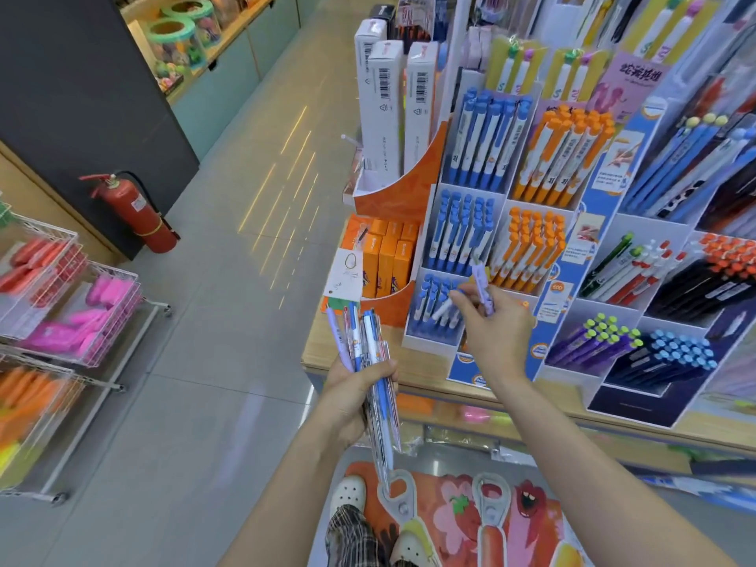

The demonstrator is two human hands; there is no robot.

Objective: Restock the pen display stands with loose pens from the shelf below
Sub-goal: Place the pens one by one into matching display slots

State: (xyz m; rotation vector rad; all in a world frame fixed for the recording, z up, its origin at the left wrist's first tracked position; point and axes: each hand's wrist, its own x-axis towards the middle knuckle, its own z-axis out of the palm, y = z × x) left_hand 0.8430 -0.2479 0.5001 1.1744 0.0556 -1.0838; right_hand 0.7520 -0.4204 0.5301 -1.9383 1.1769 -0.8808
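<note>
Fire extinguisher [135, 214] standing on glossy tiled floor [229, 255], wire baskets [82, 304] sitting at left. Tiered cardboard pen display stand [487, 255] occupying wooden counter [360, 358], orange boxes [384, 255] crowding beside it. Left hand [352, 390] clutching bundle of loose pens [368, 354], slim plastic barrels. Right hand [497, 333] pinching lilac pen [482, 288] upright while fingertips holding white-and-blue pen [444, 308] at lowest blue compartment.

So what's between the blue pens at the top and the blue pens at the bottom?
In the head view, another compartment of blue pens sits between the top blue pens and the bottom blue pens, all in one white stand.
</note>
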